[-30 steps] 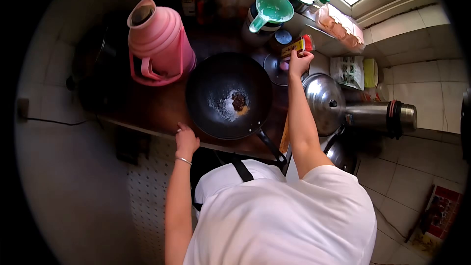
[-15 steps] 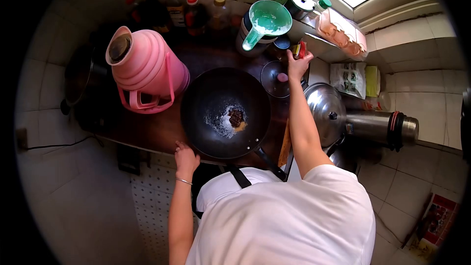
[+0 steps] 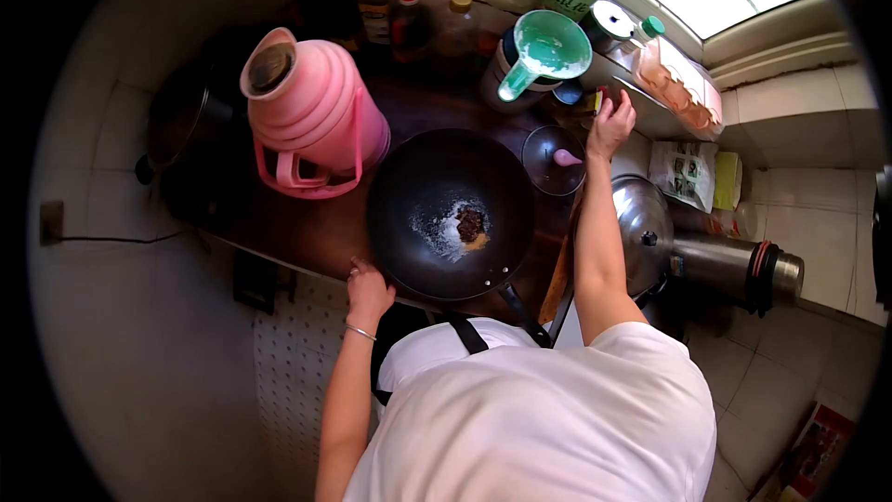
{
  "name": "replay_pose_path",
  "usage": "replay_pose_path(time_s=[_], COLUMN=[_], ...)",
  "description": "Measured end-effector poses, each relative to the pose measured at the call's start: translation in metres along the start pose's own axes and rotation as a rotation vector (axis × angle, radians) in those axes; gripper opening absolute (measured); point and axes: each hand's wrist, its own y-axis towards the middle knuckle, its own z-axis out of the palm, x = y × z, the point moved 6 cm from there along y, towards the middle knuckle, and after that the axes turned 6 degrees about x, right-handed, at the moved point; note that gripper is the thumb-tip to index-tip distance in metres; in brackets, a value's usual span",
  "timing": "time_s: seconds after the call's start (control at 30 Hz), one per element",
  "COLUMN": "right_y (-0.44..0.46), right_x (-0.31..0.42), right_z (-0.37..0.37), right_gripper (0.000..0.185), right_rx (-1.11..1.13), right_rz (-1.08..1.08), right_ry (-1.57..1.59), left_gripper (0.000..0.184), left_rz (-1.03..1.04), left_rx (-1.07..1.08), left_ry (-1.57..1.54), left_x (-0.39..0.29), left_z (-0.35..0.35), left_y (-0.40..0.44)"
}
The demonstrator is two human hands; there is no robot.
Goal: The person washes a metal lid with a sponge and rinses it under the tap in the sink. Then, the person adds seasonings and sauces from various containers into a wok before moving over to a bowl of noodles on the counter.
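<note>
My left hand rests with spread fingers on the front edge of the dark wooden counter, beside the wok. The black wok holds white powder, a dark brown clump and a little tan powder. Stretched to the back right, my right hand has its fingers bent and apart. Just left of its fingertips is a small red and yellow packet, partly hidden. Near that wrist lies a glass lid with a pink knob.
A pink thermos jug stands left of the wok. Behind are a green funnel-like scoop on a dark container and several sauce bottles. A steel pot lid and steel flask are at right. The wok handle points toward my body.
The view has shifted, so the scene sits further right. My right hand has come slightly away from the red and yellow packet, which stays in place. My left hand remains at the counter edge.
</note>
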Motion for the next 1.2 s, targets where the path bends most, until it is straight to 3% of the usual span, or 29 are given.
replay_pose_path(time_s=[0.1, 0.17, 0.23, 0.3, 0.37, 0.43, 0.47, 0.53, 0.57, 0.63, 0.67, 0.73, 0.77, 0.8, 0.83, 0.9, 0.97, 1.03, 1.1, 1.2], right_y=[-0.008, -0.009, 0.001, 0.012, 0.015, 0.012, 0.015, 0.009, 0.002, -0.03, -0.055, -0.088, -0.108, -0.121, -0.121, -0.105, -0.085, -0.065, -0.049, -0.031], right_x=[-0.008, -0.014, -0.017, -0.018, -0.032, -0.049, -0.037, -0.014, -0.002, 0.043, 0.045, 0.117, 0.142, 0.16, 0.179, 0.186, 0.173, 0.167, 0.172, 0.175], right_z=[0.014, 0.019, 0.016, 0.013, 0.023, 0.048, 0.034, 0.003, -0.017, -0.045, -0.03, -0.032, -0.014, 0.006, 0.021, 0.068, 0.126, 0.166, 0.178, 0.187], right_gripper=[0.02, 0.018, 0.019, 0.02, 0.02, 0.023, 0.022, 0.02, 0.019, 0.016, 0.015, 0.015, 0.018, 0.024, 0.032, 0.047, 0.067, 0.082, 0.092, 0.091], right_rx=[0.171, 0.175, 0.159, 0.125, 0.191, 0.377, 0.375, 0.226, 0.089, 0.183, 0.381, 0.581, 0.758, 0.836, 0.87, 0.765, 0.77, 0.854, 0.97, 0.891], right_rz=[0.022, -0.013, 0.034, 0.103, 0.158, 0.019, 0.072, 0.091, 0.102, 0.161, 0.35, 0.252, 0.361, 0.334, 0.277, 0.225, 0.298, 0.394, 0.585, 0.646], right_ry=[0.147, -0.044, 0.024, 0.129, 0.123, 0.053, 0.143, 0.172, 0.203, 0.367, 0.642, 0.569, 0.707, 0.719, 0.724, 0.601, 0.418, 0.194, 0.073, 0.101], left_gripper=[0.078, 0.069, 0.063, 0.059, 0.048, 0.048, 0.048, 0.05, 0.05, 0.047, 0.051, 0.051, 0.05, 0.047, 0.047, 0.039, 0.039, 0.041, 0.043, 0.042], left_rz=[0.028, -0.005, 0.088, -0.037, 0.004, 0.035, 0.046, 0.305, 0.318, 0.524, 0.55, 0.53, 0.49, 0.474, 0.479, 0.471, 0.507, 0.375, 0.391, 0.395], left_rx=[-0.035, 0.005, -0.209, -0.139, -0.298, -0.262, -0.26, -0.116, -0.099, 0.031, 0.05, 0.064, 0.056, -0.052, -0.028, -0.175, -0.134, -0.095, -0.043, 0.038], left_ry=[-0.112, -0.207, -0.66, -1.058, -1.461, -1.781, -1.778, -2.312, -2.309, -2.502, -2.616, -2.696, -2.781, -2.818, -2.811, -2.766, -2.768, -2.76, -2.757, -2.642], left_x=[0.007, 0.021, 0.042, 0.062, 0.071, 0.068, 0.07, 0.064, 0.062, 0.049, 0.046, 0.042, 0.044, 0.051, 0.051, 0.06, 0.076, 0.096, 0.12, 0.154], left_z=[-0.008, -0.014, -0.018, -0.027, -0.037, -0.074, -0.087, -0.109, -0.118, -0.141, -0.143, -0.147, -0.147, -0.139, -0.144, -0.153, -0.16, -0.161, -0.167, -0.184], left_y=[-0.002, 0.002, 0.011, 0.02, 0.03, 0.021, 0.021, 0.027, 0.029, 0.036, 0.045, 0.058, 0.065, 0.079, 0.08, 0.074, 0.078, 0.084, 0.09, 0.089])
